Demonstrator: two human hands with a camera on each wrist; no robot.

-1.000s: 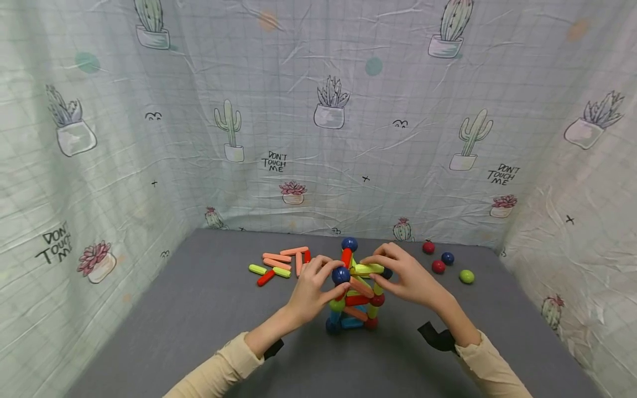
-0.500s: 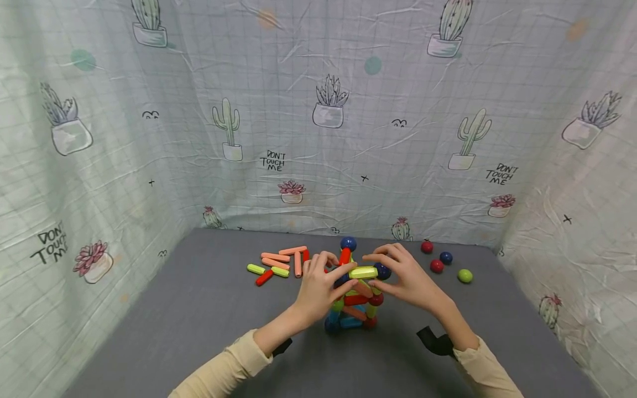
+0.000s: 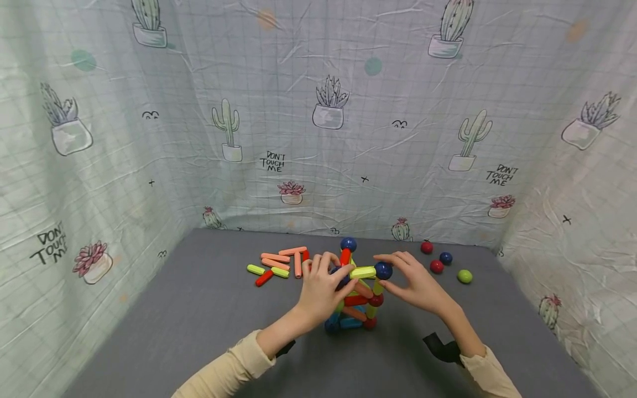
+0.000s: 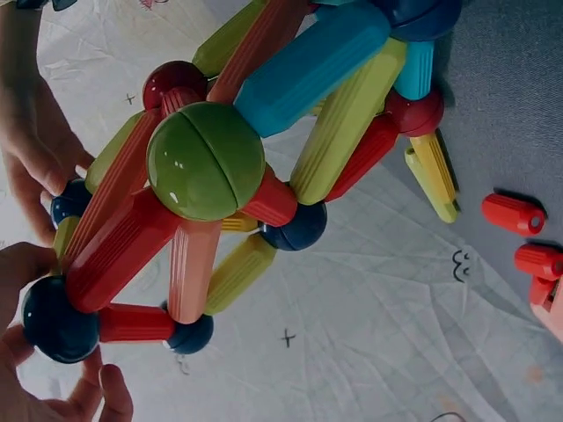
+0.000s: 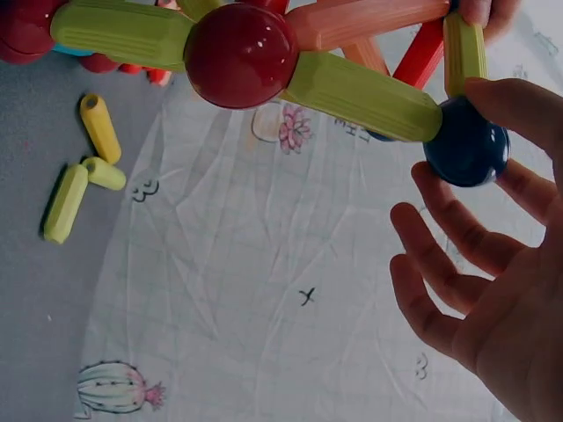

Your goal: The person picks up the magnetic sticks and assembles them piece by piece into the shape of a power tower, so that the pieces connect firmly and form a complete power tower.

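Note:
A tower of coloured rods and balls, probably a magnetic construction set, stands mid-table, with a red ball (image 3: 375,299) at its right side and a green ball (image 4: 205,161) facing the left wrist camera. My left hand (image 3: 320,290) pinches a navy ball (image 4: 62,318) at the tower's upper left corner; the fingers partly cover it in the head view. At the upper right corner, my right hand (image 3: 417,283) holds another navy ball (image 5: 466,141) between thumb and fingers. A yellow-green rod (image 3: 363,272) spans these two balls. Behind it rises a third navy ball (image 3: 348,244).
Loose orange rods (image 3: 276,263), a red rod (image 3: 264,278) and yellow-green rods (image 3: 256,269) lie left of the tower. Loose red balls (image 3: 436,266), a blue ball (image 3: 445,258) and a green ball (image 3: 465,276) sit at the right rear. A printed curtain (image 3: 363,149) encloses the grey table (image 3: 209,309).
My right hand has shifted right, off the yellow-green rod and onto the navy ball at its right end. My left hand has moved slightly right, staying at its navy ball.

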